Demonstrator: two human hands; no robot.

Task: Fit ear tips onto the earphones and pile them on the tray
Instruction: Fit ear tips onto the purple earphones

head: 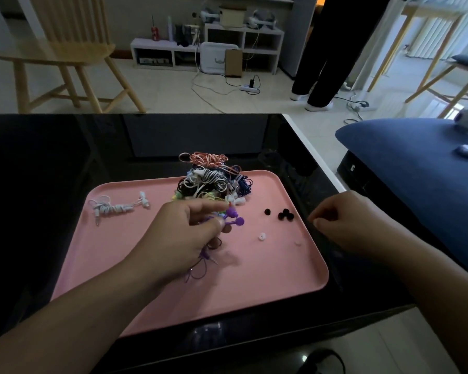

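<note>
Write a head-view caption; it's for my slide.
Left hand grips purple earphones over the pink tray; right hand waits.

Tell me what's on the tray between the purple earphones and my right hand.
Head view: black ear tips and a white ear tip lie on the pink tray between purple earphones and right hand.

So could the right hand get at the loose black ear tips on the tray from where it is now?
Probably yes. The right hand sits at the tray's right edge, holding nothing I can make out, and the black ear tips lie just to its left on bare pink surface. The left hand with the purple earphones is farther left.
</note>
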